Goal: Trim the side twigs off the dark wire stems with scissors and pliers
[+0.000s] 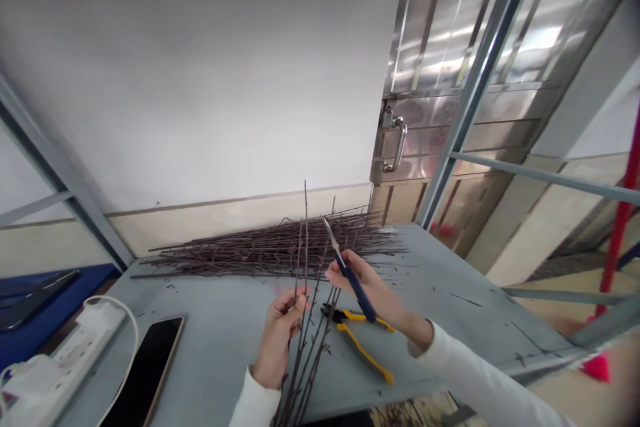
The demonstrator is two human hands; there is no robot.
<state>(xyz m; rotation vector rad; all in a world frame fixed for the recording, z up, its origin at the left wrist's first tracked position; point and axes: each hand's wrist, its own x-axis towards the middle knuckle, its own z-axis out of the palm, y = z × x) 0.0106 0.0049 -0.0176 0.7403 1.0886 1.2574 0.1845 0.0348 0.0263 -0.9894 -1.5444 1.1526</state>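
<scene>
Dark thin twigs rise through the closed fingers of my left hand and stand roughly upright. More bud-studded twigs lean between my hands, their lower ends running to the bottom edge. My right hand is closed around blue-handled long-nose pliers, whose slim metal tip points up and left, close to the twigs. Whether the tip touches one I cannot tell. Below my right hand, yellow-and-black pliers lie with handles spread on the grey table. Some leaning twigs pass in front of their head.
A large heap of twigs lies along the wall at the back. At left are a phone and a white power strip with a cable. Grey metal posts frame the table. Scraps lie at right; a metal door stands behind.
</scene>
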